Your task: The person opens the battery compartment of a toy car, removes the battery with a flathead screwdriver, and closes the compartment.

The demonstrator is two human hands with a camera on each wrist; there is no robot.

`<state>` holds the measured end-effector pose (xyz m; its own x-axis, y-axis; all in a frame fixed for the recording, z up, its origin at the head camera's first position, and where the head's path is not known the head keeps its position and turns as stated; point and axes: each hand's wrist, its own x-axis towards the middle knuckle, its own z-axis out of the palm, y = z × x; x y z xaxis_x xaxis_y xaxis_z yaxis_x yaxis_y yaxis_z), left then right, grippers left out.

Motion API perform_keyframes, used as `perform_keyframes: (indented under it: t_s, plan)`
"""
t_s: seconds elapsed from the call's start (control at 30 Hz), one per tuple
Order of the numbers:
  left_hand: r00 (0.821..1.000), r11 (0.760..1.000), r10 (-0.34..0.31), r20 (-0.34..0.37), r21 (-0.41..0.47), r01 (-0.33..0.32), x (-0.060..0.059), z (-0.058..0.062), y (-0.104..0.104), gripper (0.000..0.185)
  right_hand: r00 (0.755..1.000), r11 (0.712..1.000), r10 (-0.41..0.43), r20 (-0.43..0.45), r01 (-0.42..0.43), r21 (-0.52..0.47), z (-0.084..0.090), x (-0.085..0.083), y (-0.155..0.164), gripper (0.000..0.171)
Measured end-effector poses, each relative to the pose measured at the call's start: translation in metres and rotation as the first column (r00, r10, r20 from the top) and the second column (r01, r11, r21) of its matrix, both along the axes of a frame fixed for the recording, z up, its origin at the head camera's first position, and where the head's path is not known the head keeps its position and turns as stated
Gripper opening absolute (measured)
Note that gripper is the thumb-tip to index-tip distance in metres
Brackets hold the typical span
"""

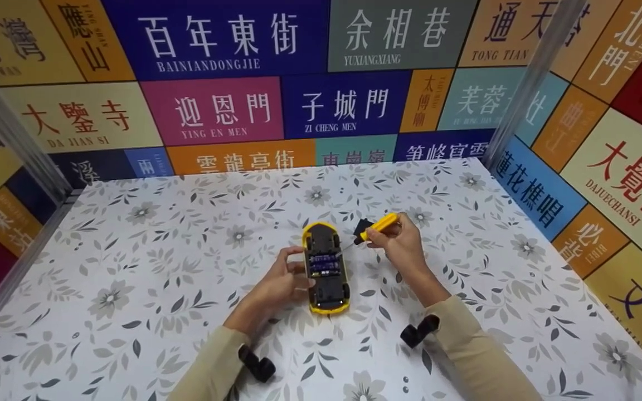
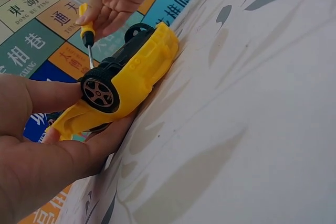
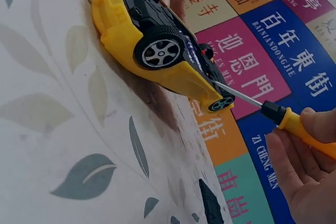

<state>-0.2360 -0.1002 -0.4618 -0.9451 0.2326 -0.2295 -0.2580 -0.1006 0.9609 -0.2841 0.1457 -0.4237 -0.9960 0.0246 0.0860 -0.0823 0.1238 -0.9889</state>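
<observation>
Two hands are seen at work around a yellow toy car (image 1: pixel 327 267), which is laid upside down on the floral tablecloth (image 1: pixel 131 250), its black underside and battery compartment turned upward. Everything else is placed here relative to that car.

To the left of the car, the left hand (image 1: pixel 279 284) is held against its side; in the left wrist view the fingers (image 2: pixel 52 95) are curled about the yellow body next to a wheel (image 2: pixel 98 92), so the car is gripped and steadied on the cloth. Nearer the person than the car and to its left, a black wrist-camera mount (image 1: pixel 257 363) is seen at the beige sleeve.

Over the middle of the car, blue batteries (image 1: pixel 324 263) are visible in the open compartment.

To the right of the car, a screwdriver (image 1: pixel 375 225) with a yellow handle and black collar is pinched in the right hand (image 1: pixel 402 245), the fingers being closed round the handle. Its thin metal shaft (image 3: pixel 239 94) is pointed at the car's underside, the tip being met near a wheel at the car's end. Just behind the screwdriver, a small black piece (image 1: pixel 362 226) is seen on the cloth. Beyond the car, walls covered in coloured sign panels (image 1: pixel 215 108) are seen.
</observation>
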Motion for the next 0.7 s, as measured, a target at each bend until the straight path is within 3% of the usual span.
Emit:
perform_keyframes:
  t_s: [0.13,0.33,0.7]
  plan:
    - [1.0,1.0,0.001,0.007,0.014,-0.001,0.0,-0.001,0.0,0.073,0.996,0.998,-0.01,-0.091,0.015,0.057,0.003,0.008,-0.007,0.026]
    - [1.0,1.0,-0.012,-0.005,0.017,0.012,0.0,-0.002,0.0,0.072,0.989,0.984,-0.032,-0.146,0.057,0.171,0.007,0.017,-0.013,0.026]
    - [1.0,0.999,-0.007,-0.024,0.045,0.008,0.0,-0.002,-0.002,0.07,0.995,0.973,-0.073,-0.067,0.086,0.215,0.007,0.016,-0.013,0.025]
